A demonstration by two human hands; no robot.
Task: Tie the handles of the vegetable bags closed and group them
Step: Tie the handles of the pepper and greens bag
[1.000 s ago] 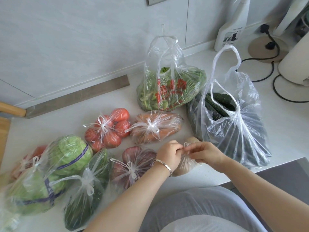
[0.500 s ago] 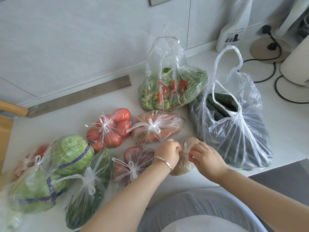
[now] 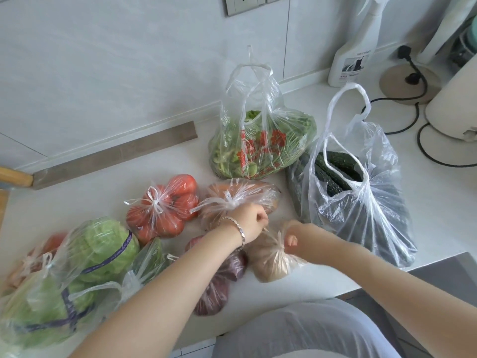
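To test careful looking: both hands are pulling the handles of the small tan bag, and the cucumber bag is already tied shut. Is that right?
Not quite. The head view shows the cucumber bag open and untied. The rest holds: the left hand and right hand do pull the handles of the small tan bag.

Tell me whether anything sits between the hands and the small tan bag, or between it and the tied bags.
Nothing visible does. The left hand and right hand each grip a handle of the small tan bag, which lies right beside the purple bag and the tied carrot bag.
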